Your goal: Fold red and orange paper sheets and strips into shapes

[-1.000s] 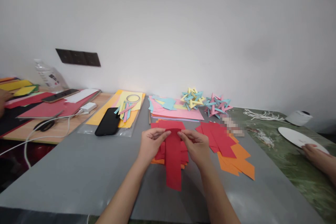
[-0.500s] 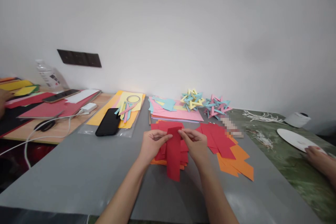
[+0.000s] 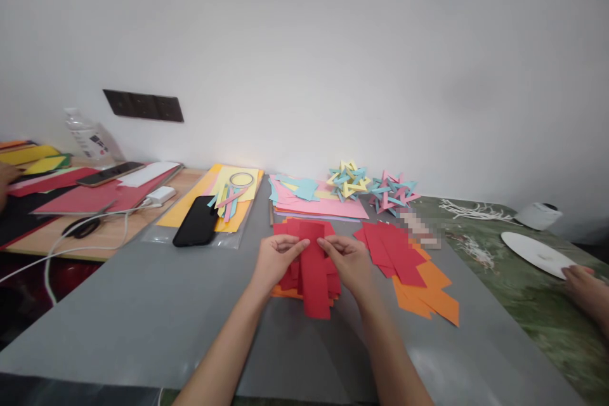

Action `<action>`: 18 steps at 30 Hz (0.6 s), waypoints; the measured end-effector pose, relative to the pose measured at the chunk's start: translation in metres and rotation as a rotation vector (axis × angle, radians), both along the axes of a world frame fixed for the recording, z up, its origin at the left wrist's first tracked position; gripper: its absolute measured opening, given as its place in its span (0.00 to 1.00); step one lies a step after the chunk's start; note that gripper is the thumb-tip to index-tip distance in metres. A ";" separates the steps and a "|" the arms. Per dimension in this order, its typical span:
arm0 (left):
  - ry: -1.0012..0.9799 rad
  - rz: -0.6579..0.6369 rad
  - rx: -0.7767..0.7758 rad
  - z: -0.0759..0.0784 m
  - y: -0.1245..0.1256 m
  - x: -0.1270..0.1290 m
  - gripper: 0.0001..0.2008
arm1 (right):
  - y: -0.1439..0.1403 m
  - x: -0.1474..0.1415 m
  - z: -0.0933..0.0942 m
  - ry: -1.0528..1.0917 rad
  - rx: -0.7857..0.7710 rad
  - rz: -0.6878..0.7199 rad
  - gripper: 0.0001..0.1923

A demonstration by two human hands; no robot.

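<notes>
A strip of red paper (image 3: 316, 288) hangs between my two hands, its lower end toward me. My left hand (image 3: 280, 257) pinches its left edge between thumb and fingers. On the opposite edge, my right hand (image 3: 348, 260) grips it the same way. Beneath the strip lies a pile of red paper pieces (image 3: 291, 278) with orange paper (image 3: 288, 292) under it, partly hidden by my hands. To the right, more red paper rectangles (image 3: 397, 254) are spread over orange paper pieces (image 3: 431, 288).
Two folded paper star balls (image 3: 349, 181) stand near the wall beside stacked pink paper (image 3: 333, 206). At left are a black phone (image 3: 196, 222), scissors (image 3: 83, 226) and a white cable (image 3: 47, 266). Another person's hand (image 3: 587, 288) touches a white disc (image 3: 535, 254) at right.
The red strip has tilted, its lower end shifting slightly up and right. My right hand has moved a little left. The other person's hand at right has shifted along the white disc.
</notes>
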State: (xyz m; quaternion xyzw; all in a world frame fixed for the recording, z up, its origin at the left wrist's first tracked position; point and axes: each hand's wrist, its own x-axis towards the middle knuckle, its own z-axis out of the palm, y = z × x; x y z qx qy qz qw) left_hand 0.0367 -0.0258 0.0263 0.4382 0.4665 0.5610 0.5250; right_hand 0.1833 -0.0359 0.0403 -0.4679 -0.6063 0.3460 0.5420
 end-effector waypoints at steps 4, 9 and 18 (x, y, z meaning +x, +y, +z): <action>0.033 -0.009 0.014 -0.003 0.002 -0.002 0.11 | 0.002 0.000 -0.002 -0.015 -0.016 0.031 0.12; 0.051 0.043 -0.005 -0.001 0.002 -0.002 0.11 | 0.003 -0.001 -0.002 0.046 -0.049 0.021 0.14; 0.045 0.093 0.039 -0.003 0.002 -0.001 0.12 | 0.001 -0.005 -0.005 0.059 -0.112 0.022 0.10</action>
